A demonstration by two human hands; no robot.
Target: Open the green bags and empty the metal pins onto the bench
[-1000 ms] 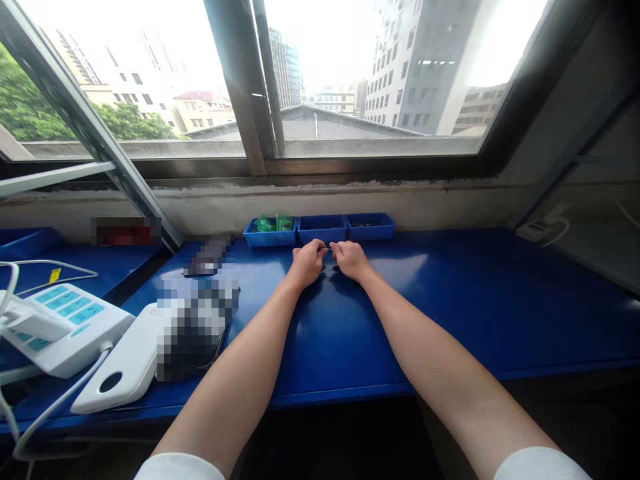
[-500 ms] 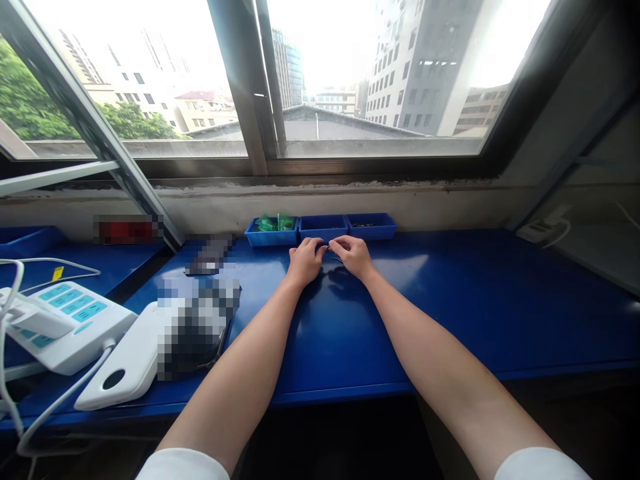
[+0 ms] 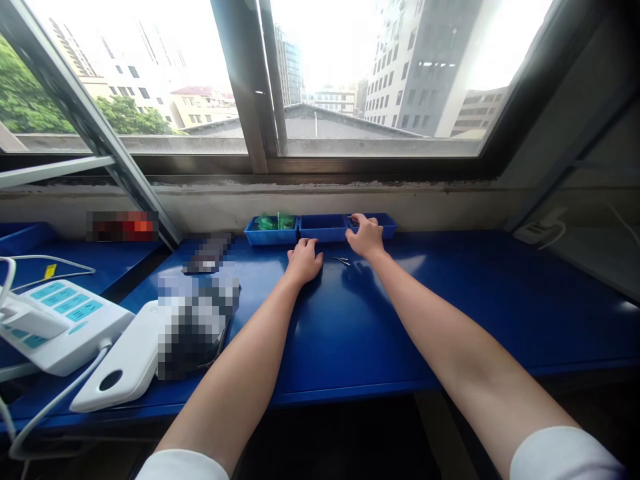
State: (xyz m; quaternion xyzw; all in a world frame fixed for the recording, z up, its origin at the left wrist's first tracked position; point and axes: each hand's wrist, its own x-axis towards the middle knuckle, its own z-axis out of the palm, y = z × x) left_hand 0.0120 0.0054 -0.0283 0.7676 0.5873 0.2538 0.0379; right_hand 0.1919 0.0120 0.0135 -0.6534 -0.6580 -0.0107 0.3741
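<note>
My left hand [image 3: 304, 260] rests on the blue tabletop with its fingers curled and thumb drawn in; whatever it pinches is too small or hidden to make out. Over the left end of the right-hand blue bin [image 3: 389, 231] is my right hand [image 3: 367, 236], its fingers bent, thumb apart from forefinger, nothing visible in them. That bin holds small dark pieces, partly covered by the hand. Between the hands lies a slim, pointed metal tool [image 3: 342, 261] like tweezers. The middle blue bin [image 3: 323, 235] stands just beyond my left hand.
A left blue bin [image 3: 271, 236] holds green plastic bags. Left of my arm are a blurred dark item [image 3: 200, 327], a flat blurred object [image 3: 209, 253], a white power bank-like device [image 3: 117, 363] and a white power strip [image 3: 70, 320] with cables. A metal shelf post [image 3: 135, 180] rises behind.
My right hand has moved away from my left hand, forward and right to the right-hand bin. The metal tool now shows in full on the table. My left hand has barely shifted.
</note>
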